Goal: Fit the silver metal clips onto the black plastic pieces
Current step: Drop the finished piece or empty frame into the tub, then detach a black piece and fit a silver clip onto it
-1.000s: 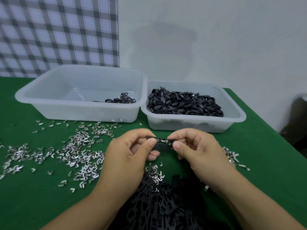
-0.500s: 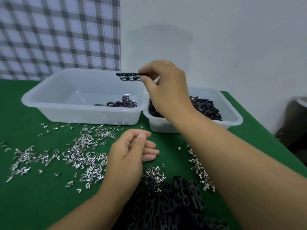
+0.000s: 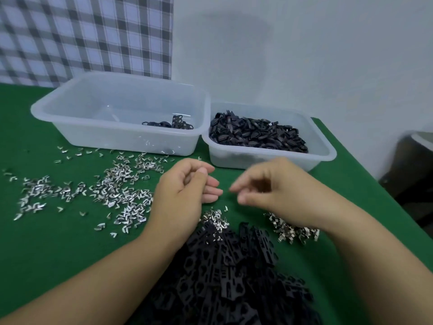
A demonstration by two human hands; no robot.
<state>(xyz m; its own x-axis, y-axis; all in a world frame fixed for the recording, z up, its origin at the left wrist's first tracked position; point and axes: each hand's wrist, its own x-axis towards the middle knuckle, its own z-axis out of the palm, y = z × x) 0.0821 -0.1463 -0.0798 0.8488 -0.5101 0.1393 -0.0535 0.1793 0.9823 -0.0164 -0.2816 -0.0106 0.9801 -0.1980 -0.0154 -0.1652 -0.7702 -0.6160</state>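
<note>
Green cloth covers the table [image 3: 46,254] where a person's left hand [image 3: 185,193] and blurred right hand [image 3: 278,191] hover side by side, fingers loosely curled and empty, with silver metal clips [image 3: 117,195] strewn to the left and a heap of black plastic pieces [image 3: 234,273] near, beneath the wrists.

Looking down on a green tablecloth [image 3: 58,254] running back to a white wall [image 3: 304,55]. Seeing two frosted plastic tubs standing side by side near the far edge: the larger tub [image 3: 70,127] on the left, the smaller tub [image 3: 323,157] just beside it. Noticing a grey checked cloth [image 3: 82,36] hanging behind the larger one. Making out a dark, blurred object [image 3: 412,179] past the table's right edge, too unclear for naming.
</note>
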